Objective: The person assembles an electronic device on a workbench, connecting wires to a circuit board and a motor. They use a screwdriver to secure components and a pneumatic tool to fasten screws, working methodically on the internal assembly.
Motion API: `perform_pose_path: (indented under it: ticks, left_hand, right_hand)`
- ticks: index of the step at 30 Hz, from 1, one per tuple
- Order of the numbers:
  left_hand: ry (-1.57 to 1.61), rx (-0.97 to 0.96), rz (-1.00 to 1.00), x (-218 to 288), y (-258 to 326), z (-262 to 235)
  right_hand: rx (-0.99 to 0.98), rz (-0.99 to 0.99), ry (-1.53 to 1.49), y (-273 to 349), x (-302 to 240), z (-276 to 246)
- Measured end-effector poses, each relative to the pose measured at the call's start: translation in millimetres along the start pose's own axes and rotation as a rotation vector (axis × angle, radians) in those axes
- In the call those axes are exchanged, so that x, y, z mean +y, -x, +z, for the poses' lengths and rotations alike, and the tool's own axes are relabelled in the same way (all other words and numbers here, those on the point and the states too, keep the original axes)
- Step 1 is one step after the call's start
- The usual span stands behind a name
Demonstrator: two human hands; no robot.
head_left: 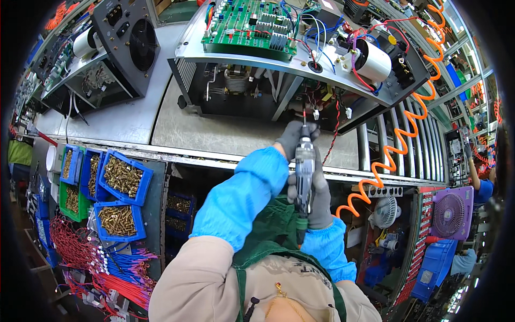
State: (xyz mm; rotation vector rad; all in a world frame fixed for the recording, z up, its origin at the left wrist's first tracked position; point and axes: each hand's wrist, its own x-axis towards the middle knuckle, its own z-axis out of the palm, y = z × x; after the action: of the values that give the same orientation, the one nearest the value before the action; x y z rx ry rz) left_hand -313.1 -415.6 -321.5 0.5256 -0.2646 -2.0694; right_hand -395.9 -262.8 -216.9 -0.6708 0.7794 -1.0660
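A pneumatic screwdriver (304, 169) with a metal body is held in front of my chest, its bit pointing into the open metal housing (292, 80) on the bench. My gloved left hand (291, 140) closes around its front end, near the bit. Lower down, my gloved right hand (318, 196) wraps the body. The bit's tip reaches the lower front opening of the housing, beside white connectors and a twisted red-black wire (337, 126). What the tip touches is too small to make out. On top of the housing sit a green circuit board (249, 27) and a white cylinder (374, 61).
An orange coiled hose (394, 145) hangs at the right and ends near my right sleeve. Rollers (410, 145) continue the bench there. At the left stand another housing (120, 48), blue bins of brass fasteners (122, 177) and bundled red and blue wires (120, 273). A purple fan (449, 213) stands right.
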Motion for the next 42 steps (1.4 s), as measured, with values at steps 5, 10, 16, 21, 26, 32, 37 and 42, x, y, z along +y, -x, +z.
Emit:
perform_pose_path:
  ticks: [5, 10, 16, 21, 26, 32, 37, 42]
  left_hand:
    - [-0.143, 0.165, 0.104, 20, 39, -14]
    - [-0.273, 0.224, 0.113, 41, 60, -4]
    - [0.004, 0.115, 0.104, 46, 57, -6]
    - [-0.108, 0.207, 0.063, 47, 51, -10]
    - [-0.438, 0.307, 0.093, 53, 54, 2]
    - [-0.680, 0.359, 0.105, 63, 63, 18]
    - [-0.524, 0.365, 0.048, 64, 63, 25]
    - [-0.405, 0.392, 0.109, 57, 54, 12]
  right_hand:
    - [-0.026, 0.114, 0.124, 34, 3, -16]
    - [-0.016, 0.151, 0.145, 44, 7, -22]
    - [0.003, 0.168, 0.185, 44, 2, -26]
    - [-0.002, 0.206, 0.226, 44, 1, -28]
    - [0.016, 0.214, 0.266, 42, 0, -28]
    - [0.017, 0.235, 0.337, 38, -3, -33]
    - [-0.004, 0.216, 0.251, 39, -1, -33]
    - [-0.021, 0.215, 0.217, 37, 0, -36]
